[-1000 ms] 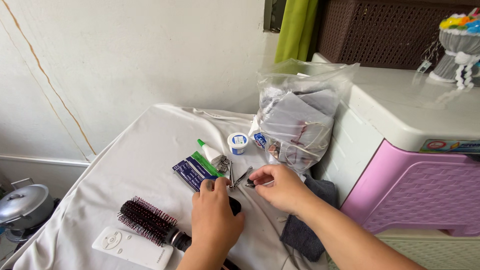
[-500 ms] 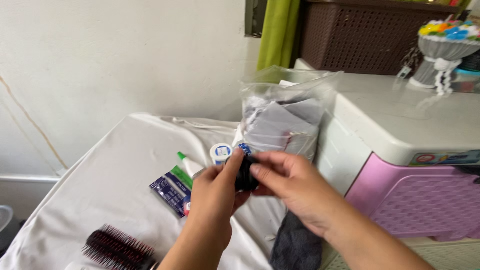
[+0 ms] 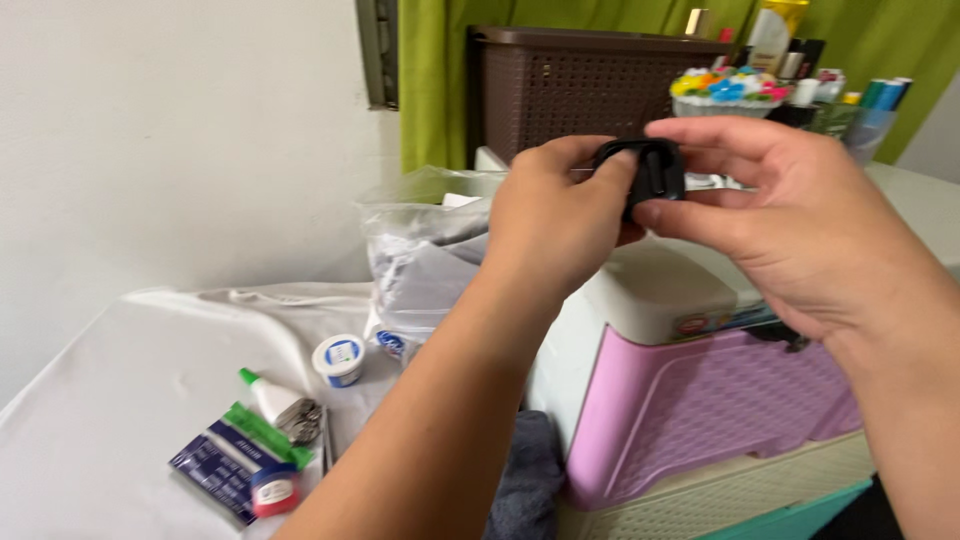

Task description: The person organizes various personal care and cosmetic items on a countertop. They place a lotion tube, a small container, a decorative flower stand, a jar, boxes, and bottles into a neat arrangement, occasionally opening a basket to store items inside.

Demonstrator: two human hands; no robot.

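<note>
- Your left hand (image 3: 555,215) and right hand (image 3: 790,215) held a small black case (image 3: 650,175) up between them.
- Fingers (image 3: 690,215) of both pinched its edges, above the pink drawer unit (image 3: 700,410).

On the counter (image 3: 120,400), near the front edge: a flat dark blue packet (image 3: 215,465) with a green strip (image 3: 262,432) lying across it. Behind it, a small round white tub with a blue label (image 3: 339,358). A clear plastic bag (image 3: 425,250) stands beside the tub. A small coloured sticker (image 3: 705,324) marks the drawer unit's front edge.
</note>
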